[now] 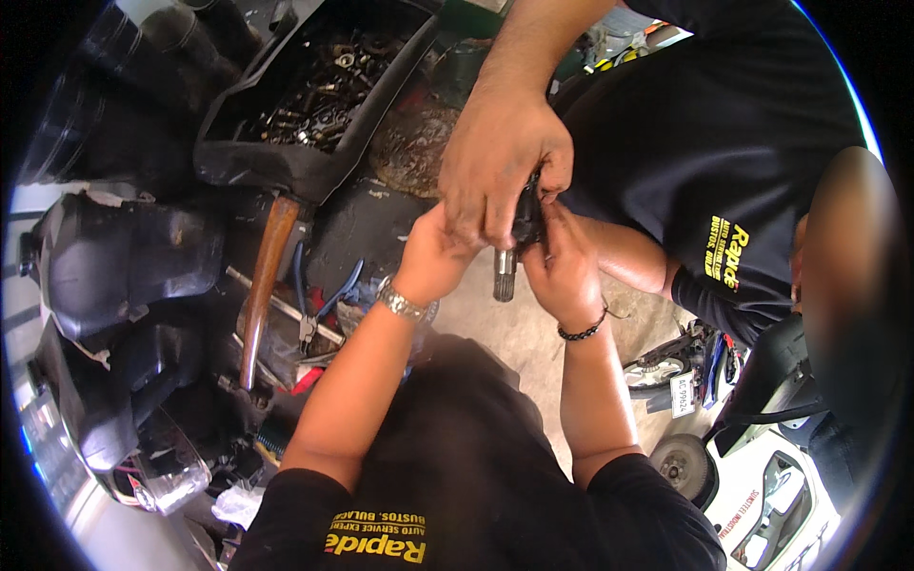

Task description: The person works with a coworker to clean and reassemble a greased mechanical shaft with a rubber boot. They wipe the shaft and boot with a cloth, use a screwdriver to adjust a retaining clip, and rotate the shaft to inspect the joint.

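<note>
A dark metal part with a splined shaft end [505,274] stands out in front of me, spline pointing toward me. My right hand [568,276], a beaded bracelet on its wrist, has its thumb and fingers closed on the right side of the dark body. From the left, my left hand [428,252], with a metal watch on the wrist, reaches to the same part; its fingers are hidden beneath a co-worker's hand [500,162]. That smudged hand lies over the top of the part, gripping it from the far side.
A black bin [257,164] of loose bolts and metal bits stands at the far left. Nearer lie a wooden-handled hammer [269,276] and blue-handled pliers [341,287]. The co-worker leans in from the right. Behind are a motorcycle wheel [657,371] and a white vehicle panel [752,485].
</note>
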`<state>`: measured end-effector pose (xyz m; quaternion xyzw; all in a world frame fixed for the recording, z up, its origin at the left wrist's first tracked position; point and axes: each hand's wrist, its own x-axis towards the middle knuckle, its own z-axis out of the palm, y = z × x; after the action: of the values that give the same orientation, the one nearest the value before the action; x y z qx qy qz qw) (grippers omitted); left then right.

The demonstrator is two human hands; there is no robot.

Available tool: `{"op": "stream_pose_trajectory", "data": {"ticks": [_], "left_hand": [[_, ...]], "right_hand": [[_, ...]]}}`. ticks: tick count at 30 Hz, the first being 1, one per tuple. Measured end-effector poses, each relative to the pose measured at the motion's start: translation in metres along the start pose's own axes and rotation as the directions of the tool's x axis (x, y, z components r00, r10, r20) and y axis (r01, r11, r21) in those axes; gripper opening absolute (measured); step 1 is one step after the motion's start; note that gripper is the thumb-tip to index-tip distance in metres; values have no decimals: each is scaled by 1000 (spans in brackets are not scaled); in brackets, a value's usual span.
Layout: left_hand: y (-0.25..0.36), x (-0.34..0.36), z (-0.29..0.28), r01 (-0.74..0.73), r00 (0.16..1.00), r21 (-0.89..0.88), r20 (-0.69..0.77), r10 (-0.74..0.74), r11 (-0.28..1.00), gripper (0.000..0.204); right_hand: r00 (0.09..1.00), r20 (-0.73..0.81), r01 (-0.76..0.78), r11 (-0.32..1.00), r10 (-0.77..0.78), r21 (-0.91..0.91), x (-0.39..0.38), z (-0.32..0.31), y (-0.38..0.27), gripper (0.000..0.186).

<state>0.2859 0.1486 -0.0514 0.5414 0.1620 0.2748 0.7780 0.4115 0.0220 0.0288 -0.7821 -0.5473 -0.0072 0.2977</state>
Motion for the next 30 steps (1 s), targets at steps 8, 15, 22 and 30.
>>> {"op": "stream_pose_trajectory", "data": {"ticks": [8, 15, 22, 30], "left_hand": [[9, -2, -4, 75, 996, 143, 28, -80, 987, 29], [4, 0, 2, -95, 995, 379, 8, 100, 920, 28], [7, 4, -3, -145, 987, 572, 138, 80, 807, 21], [2, 0, 20, -171, 968, 522, -66, 240, 836, 17]], "right_hand": [[997, -65, 28, 996, -33, -84, -7, 9, 5, 45], [995, -88, 21, 982, -38, -187, -11, 13, -1, 46], [999, -34, 8, 983, -14, -184, -6, 5, -6, 44], [997, -77, -24, 969, 5, -246, -7, 10, -11, 43]]}}
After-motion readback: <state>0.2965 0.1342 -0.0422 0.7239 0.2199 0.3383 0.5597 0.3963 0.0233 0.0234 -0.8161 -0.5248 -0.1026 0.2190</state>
